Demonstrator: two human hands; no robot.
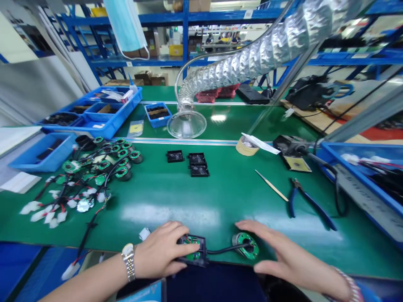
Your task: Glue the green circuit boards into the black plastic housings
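My left hand grips a small black plastic case at the bench's front edge, fingers over its top side and thumb below. Inside the case a green circuit board shows, partly covered by the fingers. From its right side a short black cable runs to a round part with a green ring-shaped board, which lies on the green mat. Around that round part my right hand is spread, thumb and fingers apart, not closed on it. A white connector sticks out beyond my left hand.
Several wired round boards are heaped at left, beside blue bins. Black case pieces lie mid-bench. Cutting pliers, a pointed stick and a tape roll are at right. An extraction hose funnel hangs over the back.
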